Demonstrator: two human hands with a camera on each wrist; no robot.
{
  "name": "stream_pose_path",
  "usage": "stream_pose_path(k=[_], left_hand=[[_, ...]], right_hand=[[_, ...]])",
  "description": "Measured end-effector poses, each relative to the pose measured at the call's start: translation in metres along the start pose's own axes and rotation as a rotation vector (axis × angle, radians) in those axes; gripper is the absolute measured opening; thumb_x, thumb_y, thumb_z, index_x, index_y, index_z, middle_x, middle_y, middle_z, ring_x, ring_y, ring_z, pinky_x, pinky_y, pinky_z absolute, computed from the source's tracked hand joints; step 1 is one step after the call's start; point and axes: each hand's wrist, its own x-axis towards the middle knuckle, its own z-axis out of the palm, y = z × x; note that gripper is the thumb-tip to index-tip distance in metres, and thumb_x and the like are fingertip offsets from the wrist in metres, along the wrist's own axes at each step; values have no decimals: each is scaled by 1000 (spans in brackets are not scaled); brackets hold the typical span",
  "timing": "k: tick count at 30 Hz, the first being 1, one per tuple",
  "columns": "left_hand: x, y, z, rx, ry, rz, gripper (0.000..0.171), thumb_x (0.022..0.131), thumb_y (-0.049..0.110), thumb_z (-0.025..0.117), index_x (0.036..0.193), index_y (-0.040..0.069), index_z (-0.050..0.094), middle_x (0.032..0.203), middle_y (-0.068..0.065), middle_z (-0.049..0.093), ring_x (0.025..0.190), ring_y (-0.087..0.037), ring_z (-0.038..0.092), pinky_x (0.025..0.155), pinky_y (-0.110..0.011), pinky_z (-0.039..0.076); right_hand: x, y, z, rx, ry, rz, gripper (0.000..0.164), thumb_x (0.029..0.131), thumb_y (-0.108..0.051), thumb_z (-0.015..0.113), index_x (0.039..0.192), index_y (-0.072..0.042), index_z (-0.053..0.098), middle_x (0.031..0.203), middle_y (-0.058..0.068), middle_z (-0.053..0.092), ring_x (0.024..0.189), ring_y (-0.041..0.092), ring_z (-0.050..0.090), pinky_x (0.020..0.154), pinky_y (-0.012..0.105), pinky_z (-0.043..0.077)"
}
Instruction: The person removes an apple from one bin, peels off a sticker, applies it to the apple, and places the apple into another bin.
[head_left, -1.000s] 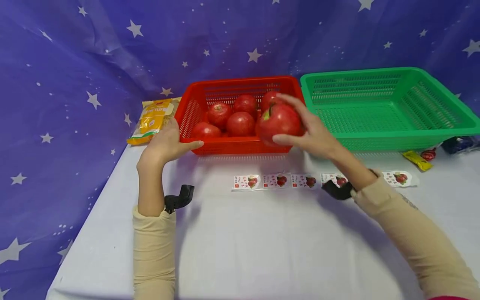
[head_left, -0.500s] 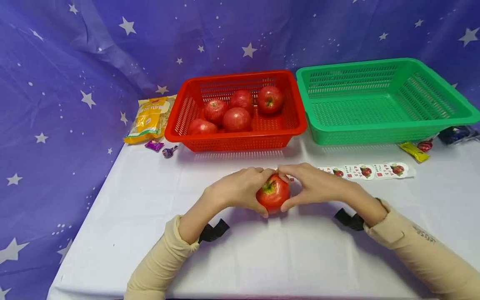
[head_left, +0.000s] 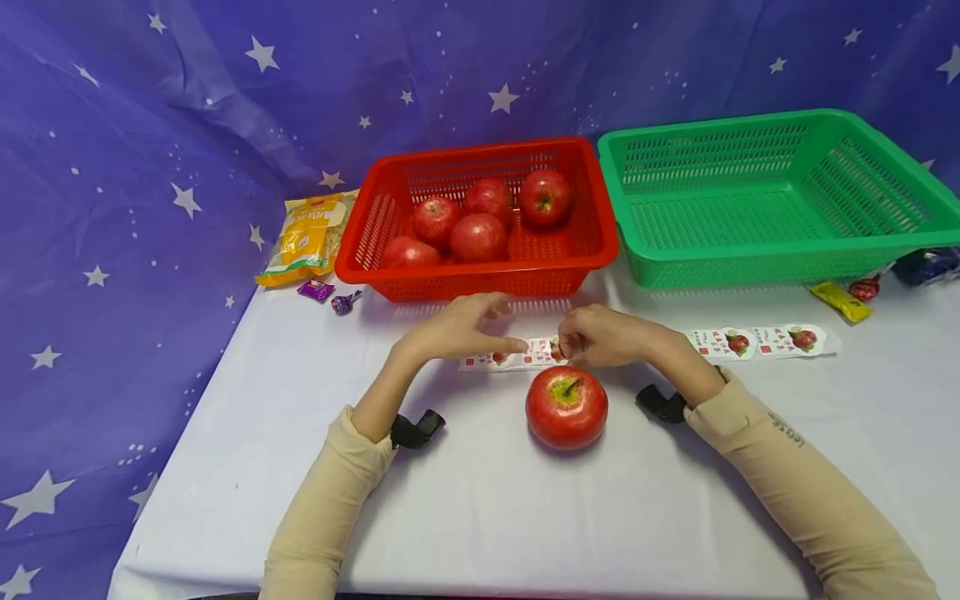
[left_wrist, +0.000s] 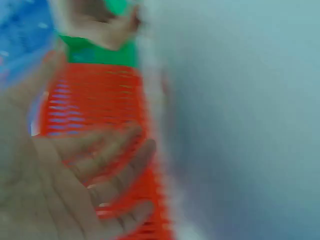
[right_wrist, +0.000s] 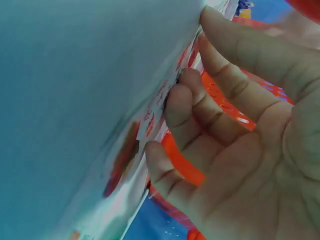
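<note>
White printed sticker strip (head_left: 540, 353) touches my bent right hand (head_left: 609, 335), whose grip I cannot tell; my left hand (head_left: 453, 330) spreads loosely.

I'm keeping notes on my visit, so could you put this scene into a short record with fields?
Left hand: holding nothing, near the sticker strip
Right hand: fingertips at the sticker strip
Single apple: on the white cloth, stem up
Red basket: holds five apples
Green basket: right of the red one
Far left: yellow bag, purple packet

We see a smooth, glossy apple (head_left: 566, 408), paper-like stickers (head_left: 722, 342), a plastic red basket (head_left: 480, 285) and green basket (head_left: 780, 268), and matt cloth (head_left: 465, 517).
</note>
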Motion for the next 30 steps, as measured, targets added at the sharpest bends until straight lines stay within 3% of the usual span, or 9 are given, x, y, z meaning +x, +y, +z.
stream_pose_path(k=[3, 6, 8, 11, 14, 17, 19, 24, 30], left_hand=[[9, -13, 6, 62, -21, -136, 61, 81, 37, 75, 128, 6, 54, 101, -6, 61, 94, -19, 55, 86, -32, 47], [12, -16, 9, 71, -96, -159, 39, 79, 30, 78, 108, 7, 66, 86, -1, 60, 79, -14, 52, 72, -25, 44], [13, -16, 10, -4, -123, -134, 22, 81, 24, 76, 92, 7, 69, 77, 3, 59, 70, -10, 49, 63, -21, 39], [11, -19, 8, -236, -119, -91, 13, 86, 13, 68, 79, 2, 68, 65, 2, 58, 60, -9, 48, 56, -20, 36], [10, -20, 6, -461, -83, -76, 14, 90, 7, 61, 82, -3, 64, 64, 1, 56, 59, -9, 47, 55, -20, 34], [11, -19, 5, -572, -46, -70, 12, 92, 9, 59, 85, 0, 62, 71, 2, 58, 66, -11, 53, 59, -21, 37], [12, -18, 6, -598, -10, -64, 11, 92, 11, 60, 86, 1, 61, 77, -1, 60, 72, -15, 55, 62, -23, 38], [15, -15, 9, -518, 78, -71, 19, 87, 9, 68, 101, -1, 61, 98, -12, 67, 90, -19, 63, 77, -22, 45], [18, -14, 13, -694, -95, -62, 37, 88, 5, 66, 122, -5, 53, 82, -3, 69, 75, -12, 60, 72, -22, 46]], right_hand=[[1, 0, -1, 17, -6, -32, 17, 72, 3, 70, 73, -12, 62, 70, 1, 56, 68, 12, 47, 63, 26, 40], [2, -1, -3, -7, 12, -42, 17, 71, 0, 73, 76, -12, 63, 68, 0, 56, 67, 12, 47, 62, 26, 40], [2, -1, -6, -4, 11, -43, 17, 70, -1, 74, 78, -12, 64, 68, 0, 56, 67, 13, 47, 62, 27, 41], [1, -3, -12, 5, 41, -19, 18, 70, 3, 69, 81, -11, 65, 71, 2, 58, 69, 15, 50, 63, 27, 42], [-2, -8, -18, 20, 147, 4, 16, 74, 4, 65, 84, -10, 66, 74, 3, 61, 69, 16, 52, 63, 28, 44], [-2, -16, -23, 77, 274, 12, 7, 88, -7, 62, 92, -9, 68, 82, 3, 66, 72, 15, 57, 66, 30, 47], [-2, -22, -23, 112, 314, -1, 14, 93, -19, 62, 100, -9, 68, 87, 3, 69, 74, 15, 59, 69, 32, 50], [1, -23, -17, 65, 228, 11, 30, 86, -28, 72, 109, -9, 68, 96, 4, 71, 84, 18, 64, 75, 36, 53], [3, -10, -7, 9, 140, 44, 37, 82, -32, 75, 110, -8, 69, 100, 6, 72, 88, 20, 67, 78, 39, 55]])
